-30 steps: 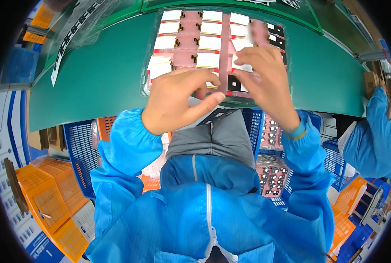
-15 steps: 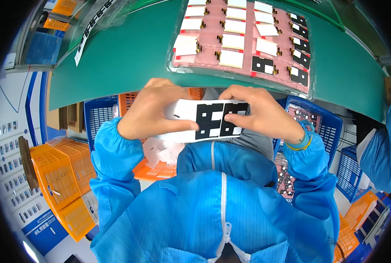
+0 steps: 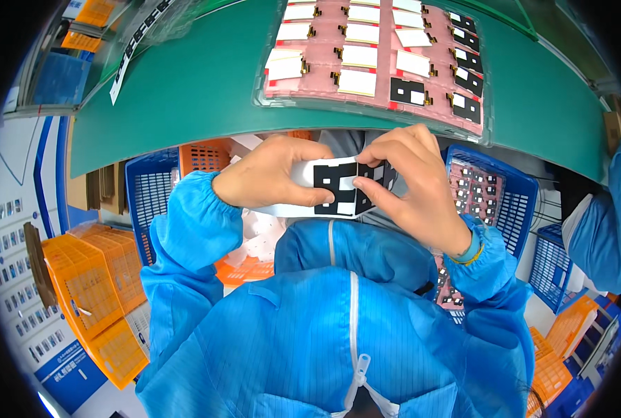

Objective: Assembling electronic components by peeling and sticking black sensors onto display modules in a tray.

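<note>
In front of my body, below the table's edge, is a white backing sheet point(image 3: 303, 169) carrying black die-cut stickers point(image 3: 334, 180). My left hand point(image 3: 272, 174) grips its left part, thumb on the front face and fingers behind. My right hand point(image 3: 418, 188) pinches the right end between thumb and fingertips. There the sheet bends back along a line between two stickers, and the fingers partly hide the right sticker. Beyond my hands, a pink tray point(image 3: 387, 56) holds rows of white flat parts with small gold-and-black connectors; several at the right bear similar black stickers.
The tray lies on a green table point(image 3: 185, 104). A long strip with black shapes point(image 3: 124, 73) lies at the far left. Below the table stand a blue basket point(image 3: 523, 202) with filled pink trays, an orange basket point(image 3: 206, 160) and another blue basket point(image 3: 143, 184). Orange crates point(image 3: 88, 279) are stacked at left.
My right hand has turned and its fingers have curled at the sheet's right end, which now bends back. My left hand has moved right along the sheet. The whole view has shifted slightly.
</note>
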`<state>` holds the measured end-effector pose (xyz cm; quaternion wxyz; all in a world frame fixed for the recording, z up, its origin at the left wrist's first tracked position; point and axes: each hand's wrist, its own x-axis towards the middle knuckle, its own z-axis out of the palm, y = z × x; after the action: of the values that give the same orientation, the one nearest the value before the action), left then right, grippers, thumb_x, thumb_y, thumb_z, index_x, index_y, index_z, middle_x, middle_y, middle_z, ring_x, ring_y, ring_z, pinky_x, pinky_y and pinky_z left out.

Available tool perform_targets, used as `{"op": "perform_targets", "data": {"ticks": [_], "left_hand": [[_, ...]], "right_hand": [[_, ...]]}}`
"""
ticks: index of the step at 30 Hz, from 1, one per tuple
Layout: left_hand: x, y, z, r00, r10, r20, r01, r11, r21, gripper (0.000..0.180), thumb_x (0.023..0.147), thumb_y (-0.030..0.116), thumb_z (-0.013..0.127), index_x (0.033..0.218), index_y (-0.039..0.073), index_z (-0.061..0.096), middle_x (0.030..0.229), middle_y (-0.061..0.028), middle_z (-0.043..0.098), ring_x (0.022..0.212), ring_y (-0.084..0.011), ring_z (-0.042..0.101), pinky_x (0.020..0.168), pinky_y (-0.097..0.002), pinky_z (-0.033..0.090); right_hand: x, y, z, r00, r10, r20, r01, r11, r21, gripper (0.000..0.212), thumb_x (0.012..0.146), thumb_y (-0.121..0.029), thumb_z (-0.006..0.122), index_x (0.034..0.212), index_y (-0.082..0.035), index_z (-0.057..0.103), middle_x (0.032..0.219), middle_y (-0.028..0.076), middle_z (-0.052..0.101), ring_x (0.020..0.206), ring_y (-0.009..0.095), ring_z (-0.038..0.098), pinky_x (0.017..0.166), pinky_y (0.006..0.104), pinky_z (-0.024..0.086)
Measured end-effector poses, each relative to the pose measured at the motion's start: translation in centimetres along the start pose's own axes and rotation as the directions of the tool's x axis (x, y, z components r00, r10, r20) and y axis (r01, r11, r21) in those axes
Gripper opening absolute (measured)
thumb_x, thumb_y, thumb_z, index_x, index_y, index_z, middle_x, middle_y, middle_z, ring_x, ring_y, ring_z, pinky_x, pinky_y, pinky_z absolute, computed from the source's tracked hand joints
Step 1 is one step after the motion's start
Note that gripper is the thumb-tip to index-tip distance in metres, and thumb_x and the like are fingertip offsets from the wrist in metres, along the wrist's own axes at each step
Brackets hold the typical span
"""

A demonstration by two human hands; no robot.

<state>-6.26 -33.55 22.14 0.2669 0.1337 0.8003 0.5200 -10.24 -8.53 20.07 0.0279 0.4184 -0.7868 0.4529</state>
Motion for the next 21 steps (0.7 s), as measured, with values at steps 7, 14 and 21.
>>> {"op": "perform_targets", "data": {"ticks": [7, 14, 21], "left_hand": [[0.7, -0.1, -0.1, 0.997, 0.051, 0.064, -0.056, 0.995, 0.087, 0.035, 0.081, 0.023, 0.084, 0.105, 0.001, 0.070, 0.092, -0.0125, 0.070, 0.085, -0.0217, 0.065, 0.078, -0.0343, 0.051], [1.2, -0.4, -0.3, 0.993, 0.077, 0.084, -0.084, 0.994, 0.075, 0.037, 0.083, 0.024, 0.082, 0.109, 0.002, 0.070, 0.094, -0.0142, 0.070, 0.089, -0.0269, 0.066, 0.081, -0.0368, 0.051], [1.9, -0.8, 0.0, 1.000, -0.005, 0.019, 0.002, 0.992, 0.125, 0.036, 0.078, 0.024, 0.083, 0.104, 0.003, 0.072, 0.087, -0.0120, 0.069, 0.082, -0.0249, 0.065, 0.074, -0.0362, 0.051]], "right_hand": [[0.3, 0.5, 0.7, 0.995, 0.050, 0.083, -0.059, 0.992, 0.114, 0.024, 0.077, -0.013, 0.081, 0.094, -0.009, 0.065, 0.089, 0.004, 0.061, 0.089, 0.026, 0.053, 0.083, 0.0384, 0.040], [0.2, 1.0, 0.8, 0.993, 0.099, 0.068, -0.109, 0.980, 0.167, 0.019, 0.078, -0.011, 0.079, 0.092, -0.008, 0.065, 0.085, 0.004, 0.061, 0.088, 0.026, 0.053, 0.081, 0.0374, 0.041], [0.5, 1.6, 0.8, 0.990, 0.125, 0.072, -0.133, 0.982, 0.135, 0.016, 0.078, -0.007, 0.079, 0.085, -0.006, 0.065, 0.084, 0.005, 0.061, 0.086, 0.026, 0.052, 0.077, 0.0377, 0.041]]}}
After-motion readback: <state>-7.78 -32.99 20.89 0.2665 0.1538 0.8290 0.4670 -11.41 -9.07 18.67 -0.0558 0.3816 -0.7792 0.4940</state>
